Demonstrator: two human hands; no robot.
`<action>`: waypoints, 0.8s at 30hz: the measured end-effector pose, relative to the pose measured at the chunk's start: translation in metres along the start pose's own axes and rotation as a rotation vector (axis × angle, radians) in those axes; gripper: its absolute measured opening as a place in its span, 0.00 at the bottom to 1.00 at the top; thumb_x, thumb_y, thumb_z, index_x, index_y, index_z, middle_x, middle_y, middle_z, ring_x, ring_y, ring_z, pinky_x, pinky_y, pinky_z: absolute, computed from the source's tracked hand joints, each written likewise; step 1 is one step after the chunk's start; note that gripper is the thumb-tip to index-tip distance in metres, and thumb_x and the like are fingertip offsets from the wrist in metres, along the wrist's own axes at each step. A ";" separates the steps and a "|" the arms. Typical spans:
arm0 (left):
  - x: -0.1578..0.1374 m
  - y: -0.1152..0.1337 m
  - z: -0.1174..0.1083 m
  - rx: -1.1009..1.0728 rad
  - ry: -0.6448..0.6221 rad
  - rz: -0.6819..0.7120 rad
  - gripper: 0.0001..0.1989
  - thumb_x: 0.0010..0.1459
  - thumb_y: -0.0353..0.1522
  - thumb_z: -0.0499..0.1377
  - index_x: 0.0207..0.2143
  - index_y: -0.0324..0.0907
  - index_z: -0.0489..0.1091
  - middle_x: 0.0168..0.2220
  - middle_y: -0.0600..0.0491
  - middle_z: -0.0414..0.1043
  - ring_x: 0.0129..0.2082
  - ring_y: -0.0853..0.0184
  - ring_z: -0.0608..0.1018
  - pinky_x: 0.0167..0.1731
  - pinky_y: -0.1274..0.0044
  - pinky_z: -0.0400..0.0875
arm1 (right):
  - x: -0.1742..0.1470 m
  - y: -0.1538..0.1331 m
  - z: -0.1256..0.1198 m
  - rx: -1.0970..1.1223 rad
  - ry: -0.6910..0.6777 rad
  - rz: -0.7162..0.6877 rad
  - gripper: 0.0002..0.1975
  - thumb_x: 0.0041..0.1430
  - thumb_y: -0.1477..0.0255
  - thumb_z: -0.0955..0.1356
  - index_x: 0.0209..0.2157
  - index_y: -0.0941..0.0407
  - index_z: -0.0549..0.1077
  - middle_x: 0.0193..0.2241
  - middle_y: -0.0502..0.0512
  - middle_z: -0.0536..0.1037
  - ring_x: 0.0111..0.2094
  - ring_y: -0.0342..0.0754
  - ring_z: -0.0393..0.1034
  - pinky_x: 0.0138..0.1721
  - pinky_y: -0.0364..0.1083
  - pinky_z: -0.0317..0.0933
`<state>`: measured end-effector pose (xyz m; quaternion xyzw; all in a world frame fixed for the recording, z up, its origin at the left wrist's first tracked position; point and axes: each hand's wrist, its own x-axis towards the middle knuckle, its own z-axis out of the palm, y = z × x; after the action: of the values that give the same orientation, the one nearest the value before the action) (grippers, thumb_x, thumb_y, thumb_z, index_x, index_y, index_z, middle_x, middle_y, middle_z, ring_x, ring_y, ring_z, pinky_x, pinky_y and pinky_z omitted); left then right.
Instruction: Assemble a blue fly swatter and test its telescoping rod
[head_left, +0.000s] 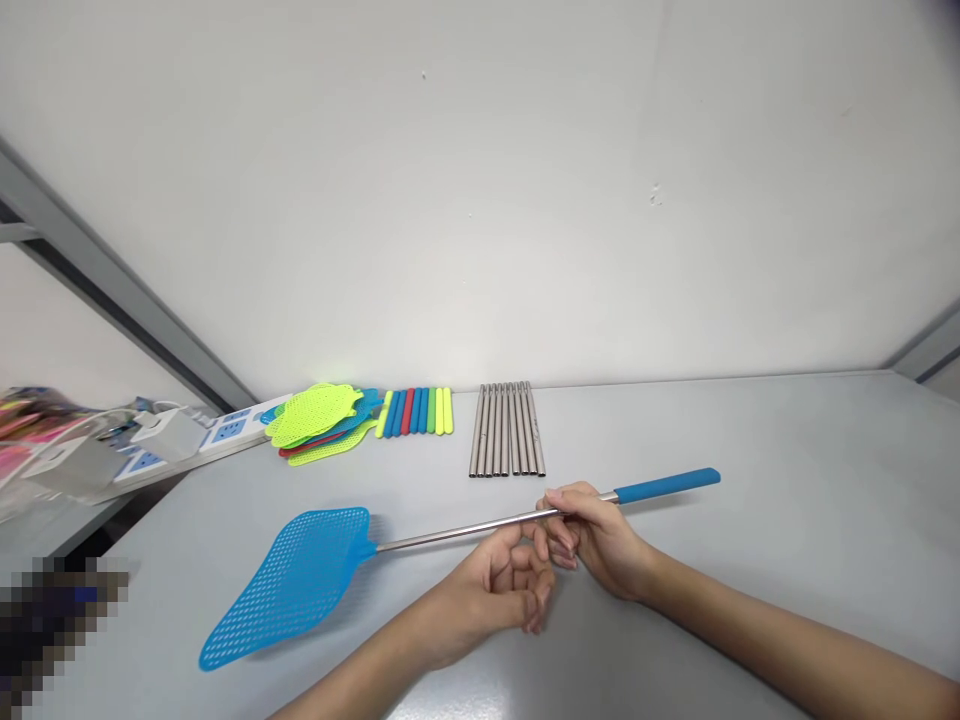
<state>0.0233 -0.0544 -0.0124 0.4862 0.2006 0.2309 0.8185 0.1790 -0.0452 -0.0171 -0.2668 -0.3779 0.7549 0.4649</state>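
Observation:
A fly swatter stretches across the front of the table, made of a blue perforated head, a thin steel rod and a blue handle grip. My right hand is closed round the rod just below the blue grip, thumb on top. Beneath the rod, my left hand has its fingers loosely bent and apart, holding nothing. Its index finger lies close to the rod; whether it touches cannot be made out.
Steel tubes lie in a row at the back. Left of them are coloured handle grips and a pile of swatter heads. A power strip with chargers runs along the left edge, and a white wall stands behind.

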 end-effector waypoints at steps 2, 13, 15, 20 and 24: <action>0.000 0.001 0.000 -0.007 0.000 -0.016 0.14 0.48 0.29 0.59 0.37 0.40 0.59 0.25 0.57 0.59 0.21 0.77 0.62 0.24 0.81 0.57 | 0.001 0.001 0.000 -0.003 0.005 -0.002 0.21 0.51 0.65 0.63 0.09 0.60 0.63 0.09 0.50 0.62 0.12 0.38 0.51 0.15 0.40 0.43; 0.001 0.002 0.002 -0.094 0.015 -0.018 0.10 0.46 0.26 0.58 0.32 0.40 0.59 0.24 0.59 0.56 0.18 0.79 0.58 0.24 0.80 0.56 | 0.000 0.001 -0.001 0.006 0.016 0.011 0.21 0.51 0.66 0.63 0.09 0.60 0.62 0.09 0.49 0.60 0.12 0.38 0.51 0.15 0.40 0.43; -0.001 0.003 0.002 -0.159 0.007 0.008 0.10 0.47 0.29 0.57 0.34 0.39 0.60 0.22 0.59 0.56 0.18 0.78 0.59 0.26 0.78 0.57 | 0.000 0.000 -0.001 0.006 0.003 0.003 0.21 0.52 0.66 0.62 0.09 0.60 0.62 0.11 0.51 0.64 0.13 0.38 0.52 0.16 0.40 0.44; 0.000 0.005 0.003 -0.251 0.091 -0.021 0.20 0.57 0.44 0.45 0.32 0.36 0.64 0.20 0.56 0.56 0.18 0.74 0.60 0.27 0.76 0.58 | -0.001 0.001 -0.001 -0.019 -0.025 -0.003 0.21 0.53 0.65 0.61 0.11 0.60 0.63 0.14 0.52 0.65 0.14 0.38 0.52 0.16 0.41 0.43; 0.001 0.004 0.004 -0.230 0.138 -0.036 0.23 0.57 0.45 0.43 0.30 0.35 0.67 0.17 0.56 0.55 0.18 0.73 0.60 0.27 0.76 0.59 | -0.002 0.001 -0.002 -0.063 -0.038 0.004 0.23 0.54 0.65 0.60 0.10 0.60 0.62 0.13 0.52 0.66 0.14 0.38 0.53 0.18 0.41 0.44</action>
<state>0.0260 -0.0550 -0.0073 0.3685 0.2376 0.2705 0.8571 0.1804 -0.0464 -0.0194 -0.2677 -0.4095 0.7486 0.4476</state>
